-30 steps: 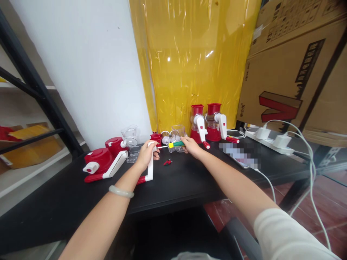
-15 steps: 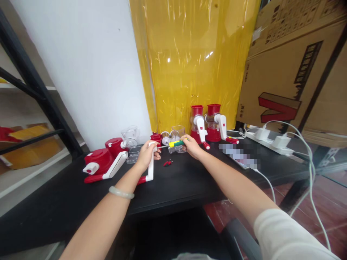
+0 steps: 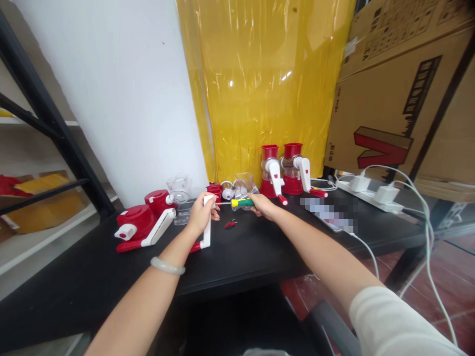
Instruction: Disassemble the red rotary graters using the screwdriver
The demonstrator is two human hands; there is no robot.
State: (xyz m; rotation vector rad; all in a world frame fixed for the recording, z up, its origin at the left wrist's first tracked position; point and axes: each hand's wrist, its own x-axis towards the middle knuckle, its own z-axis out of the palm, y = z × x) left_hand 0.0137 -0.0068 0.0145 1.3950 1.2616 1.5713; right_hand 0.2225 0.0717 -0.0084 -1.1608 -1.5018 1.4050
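My left hand [image 3: 200, 213] is closed round the top of a white crank handle [image 3: 206, 232], holding it upright on the black table [image 3: 241, 257]. Its red lower end rests on the table. My right hand [image 3: 261, 204] grips a green and yellow screwdriver [image 3: 240, 202], held level. The metal tip points left and meets the top of the crank at my left hand. A small red part [image 3: 229, 224] lies on the table just below the screwdriver.
Red and white grinder parts [image 3: 140, 225] lie at the left with clear cups [image 3: 179, 189] behind. Two assembled red grinders [image 3: 284, 170] stand against the yellow plastic sheet. A phone [image 3: 328, 216], a power strip [image 3: 367, 192] with white cables and cardboard boxes [image 3: 404, 94] are at the right.
The screwdriver has dropped slightly and turned more level. Both hands stay at the crank's top.
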